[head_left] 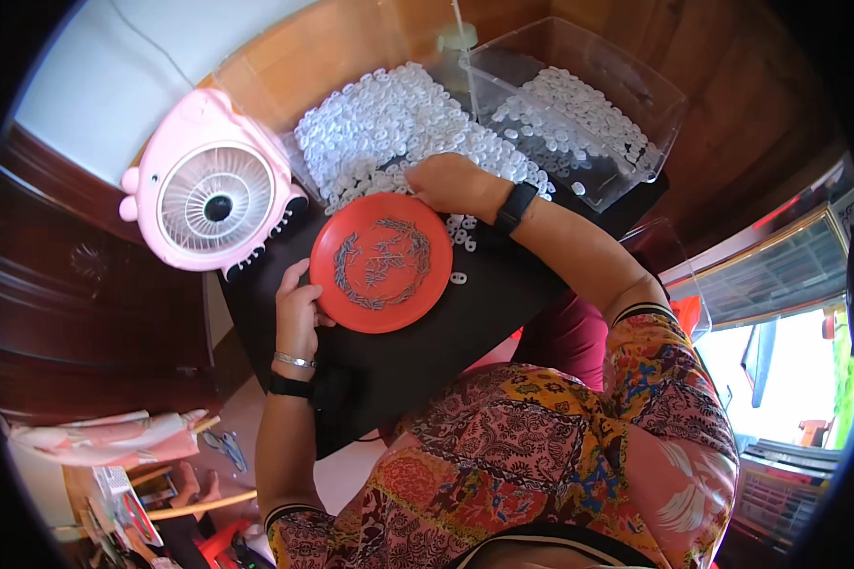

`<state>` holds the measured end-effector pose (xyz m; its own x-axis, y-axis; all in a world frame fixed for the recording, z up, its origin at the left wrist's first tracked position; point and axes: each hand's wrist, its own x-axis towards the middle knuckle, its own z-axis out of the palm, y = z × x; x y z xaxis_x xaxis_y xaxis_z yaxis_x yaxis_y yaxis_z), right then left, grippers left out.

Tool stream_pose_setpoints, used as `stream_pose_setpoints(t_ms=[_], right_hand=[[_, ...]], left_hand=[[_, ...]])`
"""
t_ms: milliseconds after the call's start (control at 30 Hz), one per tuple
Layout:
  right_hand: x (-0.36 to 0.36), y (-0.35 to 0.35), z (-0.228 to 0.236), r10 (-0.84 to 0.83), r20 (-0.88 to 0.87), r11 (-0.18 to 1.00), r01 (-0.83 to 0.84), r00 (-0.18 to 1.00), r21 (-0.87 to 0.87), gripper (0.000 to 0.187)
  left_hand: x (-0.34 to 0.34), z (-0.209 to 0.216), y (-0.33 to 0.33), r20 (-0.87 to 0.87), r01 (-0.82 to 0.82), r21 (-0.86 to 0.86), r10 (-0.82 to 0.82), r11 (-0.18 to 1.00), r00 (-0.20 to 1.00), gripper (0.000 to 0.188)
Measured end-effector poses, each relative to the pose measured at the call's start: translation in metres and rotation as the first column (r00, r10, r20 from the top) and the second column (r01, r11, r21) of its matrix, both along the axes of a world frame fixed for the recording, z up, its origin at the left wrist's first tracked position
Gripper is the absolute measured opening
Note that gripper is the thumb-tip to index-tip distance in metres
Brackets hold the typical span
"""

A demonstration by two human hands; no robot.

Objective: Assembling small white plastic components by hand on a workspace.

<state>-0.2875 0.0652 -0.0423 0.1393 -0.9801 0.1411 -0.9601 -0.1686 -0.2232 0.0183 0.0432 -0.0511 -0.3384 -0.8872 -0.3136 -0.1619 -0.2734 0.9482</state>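
A round red plate [438,292] is held between my two hands over the dark table. Many thin grey metal pins [383,269] lie on it, some in a loose ring and some in a clump at its middle. My left hand [297,308] grips the near left rim, fingers along the edge. At the far right rim, my right hand [451,185] is closed on the plate, its fingertips partly hidden. Beyond that hand spreads a big heap of small white plastic pieces with holes [380,119]. A few loose ones lie right of the plate.
A pink animal-shaped fan [144,223] stands at the left on the black tabletop [370,375]. Clear plastic bin [669,123] at the far right holds more white pieces. A pale green-lidded container [456,38] is at the back. Wooden panels [750,95] close in the far side.
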Motion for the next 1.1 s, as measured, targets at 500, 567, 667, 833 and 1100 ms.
stream_pose_setpoints(t_ms=[500, 567, 667, 833, 1100], right_hand=[[0.057, 0.013, 0.040, -0.002, 0.996, 0.936, -0.350, 0.094, 0.035, 0.013], [0.063, 0.013, 0.036, 0.057, 0.985, 0.942, -0.335, 0.163, 0.001, 0.011], [0.068, 0.018, 0.035, 0.132, 0.962, 0.958, -0.280, 0.238, -0.063, 0.009], [0.065, 0.014, 0.026, 0.206, 0.925, 0.946, -0.306, 0.319, -0.105, 0.014], [0.062, 0.012, 0.013, 0.140, 0.962, 0.945, -0.322, 0.233, -0.060, 0.016]], left_hand=[[-0.056, 0.028, 0.011, -0.113, 0.194, -0.379, -0.254, 0.905, 0.961, 0.027], [-0.065, 0.027, 0.009, -0.159, 0.182, -0.365, -0.253, 0.913, 0.954, 0.027], [-0.063, 0.019, 0.003, -0.158, 0.208, -0.391, -0.288, 0.897, 0.945, 0.023], [-0.059, 0.018, 0.001, -0.209, 0.203, -0.342, -0.285, 0.918, 0.936, 0.022], [-0.054, 0.014, -0.004, -0.273, 0.168, -0.255, -0.238, 0.952, 0.932, 0.022]])
